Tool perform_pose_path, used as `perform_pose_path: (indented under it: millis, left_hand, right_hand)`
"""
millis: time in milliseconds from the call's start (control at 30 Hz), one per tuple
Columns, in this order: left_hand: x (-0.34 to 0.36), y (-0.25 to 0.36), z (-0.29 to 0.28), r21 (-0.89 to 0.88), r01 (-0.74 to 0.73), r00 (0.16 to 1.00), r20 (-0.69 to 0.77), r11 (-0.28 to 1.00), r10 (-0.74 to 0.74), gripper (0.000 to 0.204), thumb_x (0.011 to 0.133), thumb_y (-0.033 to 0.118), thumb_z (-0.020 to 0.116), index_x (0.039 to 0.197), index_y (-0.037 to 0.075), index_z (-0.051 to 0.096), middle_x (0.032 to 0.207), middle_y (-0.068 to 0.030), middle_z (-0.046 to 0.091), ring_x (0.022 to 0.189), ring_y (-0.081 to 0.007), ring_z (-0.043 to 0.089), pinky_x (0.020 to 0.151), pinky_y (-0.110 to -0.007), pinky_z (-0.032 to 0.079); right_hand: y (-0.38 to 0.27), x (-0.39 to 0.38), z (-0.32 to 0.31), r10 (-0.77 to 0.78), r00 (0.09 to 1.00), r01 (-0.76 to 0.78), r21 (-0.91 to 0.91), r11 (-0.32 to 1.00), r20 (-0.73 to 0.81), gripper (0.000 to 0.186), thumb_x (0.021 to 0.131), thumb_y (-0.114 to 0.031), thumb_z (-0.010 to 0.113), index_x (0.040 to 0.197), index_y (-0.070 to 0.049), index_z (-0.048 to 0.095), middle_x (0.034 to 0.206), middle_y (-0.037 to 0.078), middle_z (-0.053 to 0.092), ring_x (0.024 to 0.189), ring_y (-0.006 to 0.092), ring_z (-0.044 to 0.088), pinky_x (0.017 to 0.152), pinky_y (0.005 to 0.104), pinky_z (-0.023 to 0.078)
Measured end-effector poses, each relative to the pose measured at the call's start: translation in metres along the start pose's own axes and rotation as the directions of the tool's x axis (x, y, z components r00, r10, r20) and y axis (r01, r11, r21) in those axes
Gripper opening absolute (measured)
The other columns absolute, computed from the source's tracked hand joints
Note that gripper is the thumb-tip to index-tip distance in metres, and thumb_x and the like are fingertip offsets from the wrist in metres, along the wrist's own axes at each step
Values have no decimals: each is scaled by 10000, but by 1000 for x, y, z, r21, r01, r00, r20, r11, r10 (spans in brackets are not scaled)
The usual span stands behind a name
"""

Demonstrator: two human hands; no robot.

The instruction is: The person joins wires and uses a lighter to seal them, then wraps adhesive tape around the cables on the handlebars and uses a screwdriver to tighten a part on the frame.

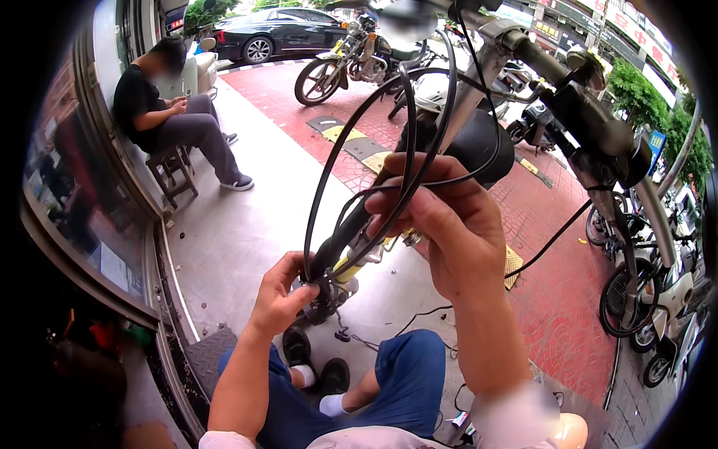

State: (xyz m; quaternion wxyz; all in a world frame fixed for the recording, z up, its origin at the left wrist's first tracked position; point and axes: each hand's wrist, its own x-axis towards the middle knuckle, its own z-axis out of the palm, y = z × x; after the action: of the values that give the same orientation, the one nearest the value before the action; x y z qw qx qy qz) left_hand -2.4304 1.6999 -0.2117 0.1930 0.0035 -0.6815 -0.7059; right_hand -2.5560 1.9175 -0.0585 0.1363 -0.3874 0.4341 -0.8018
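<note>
In front of me stands a folding bike or scooter with a grey metal stem (475, 93) and a handlebar (527, 49) at the upper right. Several thin black cables (323, 176) loop from the handlebar down along a black tube (351, 224). My right hand (460, 221) is closed on the cables beside that tube, thumb against the fingers. Lower down, my left hand (278, 298) pinches the cables at the tube's lower end, near a dark joint (323, 305). A yellow part (345, 269) shows beside the tube. My right fingers partly hide the tube's upper end.
A person (161, 112) sits on a wooden stool (172, 176) by the glass shopfront. Loose wires (363, 340) lie on the pale floor near my shoes (334, 376). Behind are a motorcycle (359, 56), a dark car (280, 34) and parked scooters (662, 322).
</note>
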Motion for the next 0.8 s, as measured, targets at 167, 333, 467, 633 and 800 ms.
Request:
perform_pose_path:
  millis: [167, 333, 467, 633, 800]
  left_hand:
    - [-3, -16, -14, -149, 16, 998, 55, 989, -8, 393, 785, -24, 734, 1157, 8, 608, 1100, -127, 724, 1044, -229, 721, 955, -342, 529]
    - [-14, -18, -14, -158, 0, 1000, 4, 987, 0, 362, 804, -42, 755, 1138, 11, 625, 1071, -162, 763, 1023, -262, 747, 1100, -441, 500]
    - [-19, -10, -18, -134, -44, 994, -106, 990, 30, 283, 898, -78, 705, 1157, 0, 622, 1118, -115, 762, 1094, -201, 724, 1018, -347, 530]
    - [-10, -13, -8, -59, -83, 992, -105, 995, 76, 297, 907, -47, 710, 1191, 2, 637, 1149, -112, 745, 1112, -201, 706, 1035, -351, 512]
    - [-17, -16, -10, 48, -108, 982, -153, 993, 115, 263, 895, -23, 698, 1149, 15, 642, 1166, -139, 751, 1116, -211, 704, 1041, -363, 507]
  right_hand:
    - [-22, -23, -6, -54, 994, 84, -376, 923, 90, 299, 1040, -92, 633, 1303, 49, 642, 1140, 134, 757, 1033, 203, 744, 889, 317, 578]
    - [-3, -66, -35, -29, 998, 52, -533, 844, 50, 221, 1004, -64, 676, 1191, 52, 705, 1073, 119, 766, 969, 180, 746, 856, 313, 578]
    - [20, -123, -82, 7, 953, -152, -456, 877, -303, 160, 1016, -48, 658, 1141, 47, 692, 993, 99, 715, 858, 145, 703, 756, 267, 573]
    - [32, -153, -127, -401, 711, 13, -559, 829, -578, 287, 1007, -129, 712, 1243, -2, 607, 938, 8, 639, 731, 62, 522, 656, 225, 447]
    - [26, -119, -94, -379, 777, 12, -590, 807, -503, 272, 1046, -158, 676, 1257, 7, 631, 967, 21, 682, 750, 63, 542, 677, 227, 470]
